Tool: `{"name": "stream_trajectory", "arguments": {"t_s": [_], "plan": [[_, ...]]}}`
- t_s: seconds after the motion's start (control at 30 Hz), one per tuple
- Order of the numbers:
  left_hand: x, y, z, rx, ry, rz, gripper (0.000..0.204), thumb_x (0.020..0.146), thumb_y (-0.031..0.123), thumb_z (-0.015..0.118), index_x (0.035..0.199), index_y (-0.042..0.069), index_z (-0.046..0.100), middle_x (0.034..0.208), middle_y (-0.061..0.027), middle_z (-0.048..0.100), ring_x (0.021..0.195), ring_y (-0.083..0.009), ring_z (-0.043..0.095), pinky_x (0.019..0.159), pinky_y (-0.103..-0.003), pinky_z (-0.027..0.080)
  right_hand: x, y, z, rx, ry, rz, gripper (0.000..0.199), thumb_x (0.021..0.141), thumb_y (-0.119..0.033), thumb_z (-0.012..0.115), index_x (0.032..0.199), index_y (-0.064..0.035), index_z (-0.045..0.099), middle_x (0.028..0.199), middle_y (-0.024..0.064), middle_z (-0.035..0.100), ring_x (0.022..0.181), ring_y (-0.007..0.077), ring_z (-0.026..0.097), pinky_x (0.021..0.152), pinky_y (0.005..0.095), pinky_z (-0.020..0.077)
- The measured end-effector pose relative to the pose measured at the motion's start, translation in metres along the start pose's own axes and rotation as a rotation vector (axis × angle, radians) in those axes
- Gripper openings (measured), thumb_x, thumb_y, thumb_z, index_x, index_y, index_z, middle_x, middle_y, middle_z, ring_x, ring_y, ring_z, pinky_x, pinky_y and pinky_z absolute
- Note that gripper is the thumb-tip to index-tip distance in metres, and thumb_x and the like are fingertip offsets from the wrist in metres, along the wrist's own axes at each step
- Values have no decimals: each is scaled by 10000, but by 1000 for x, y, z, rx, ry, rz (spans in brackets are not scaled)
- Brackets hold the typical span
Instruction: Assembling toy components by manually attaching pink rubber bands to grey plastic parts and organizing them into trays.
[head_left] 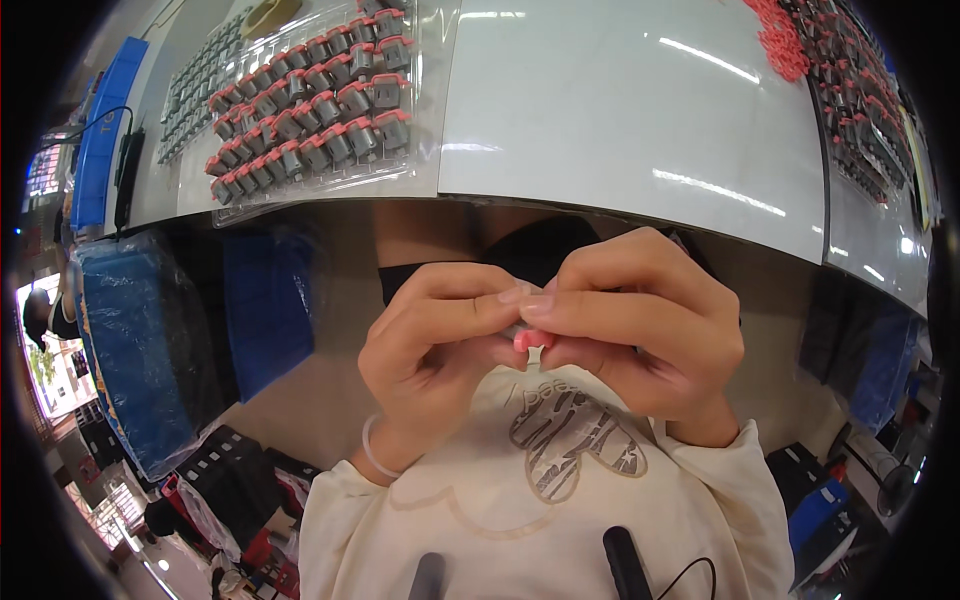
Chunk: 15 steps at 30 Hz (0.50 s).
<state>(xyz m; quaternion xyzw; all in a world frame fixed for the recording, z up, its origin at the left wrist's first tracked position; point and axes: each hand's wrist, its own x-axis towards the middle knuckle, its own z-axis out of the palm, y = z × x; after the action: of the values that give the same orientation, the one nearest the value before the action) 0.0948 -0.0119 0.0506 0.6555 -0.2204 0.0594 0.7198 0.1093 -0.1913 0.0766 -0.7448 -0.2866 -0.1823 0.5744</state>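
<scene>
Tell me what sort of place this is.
Likely an assembly workshop: grey parts with pink tops line a clear tray, loose pink pieces lie heaped, and the left hand and right hand hold a pink piece.

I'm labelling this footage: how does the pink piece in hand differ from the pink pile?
The pink piece is held between the left hand and right hand; the pink pile lies on the table. The pink piece is small and partly hidden; the pink pile is a larger, jumbled heap. Both share a similar pinkish-red colour.
</scene>
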Motion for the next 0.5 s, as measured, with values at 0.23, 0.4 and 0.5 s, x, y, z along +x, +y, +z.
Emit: {"name": "stream_trajectory", "arguments": {"t_s": [0.23,0.4,0.5], "plan": [[-2,-6,5,-261,139,-114,253,785,38,719,1000,-48,616,986,-155,596,821,-175,626,664,-249,535,1,5,9,-102,40,-106,298,681,-175,781,903,6,700,829,107,611,648,149,555,539,224,434],[-1,-9,-1,-278,89,-105,281,786,94,733,1006,-37,617,983,-153,597,815,-179,624,652,-257,524,4,8,7,-101,3,-120,313,677,-197,779,897,9,698,830,108,611,633,150,552,531,234,422],[-1,-12,-4,-107,71,-45,280,772,83,739,1004,-20,621,968,-157,616,813,-183,627,651,-257,526,2,13,10,-103,-11,-103,312,678,-197,780,897,9,697,831,107,614,635,152,561,531,235,419]]}}
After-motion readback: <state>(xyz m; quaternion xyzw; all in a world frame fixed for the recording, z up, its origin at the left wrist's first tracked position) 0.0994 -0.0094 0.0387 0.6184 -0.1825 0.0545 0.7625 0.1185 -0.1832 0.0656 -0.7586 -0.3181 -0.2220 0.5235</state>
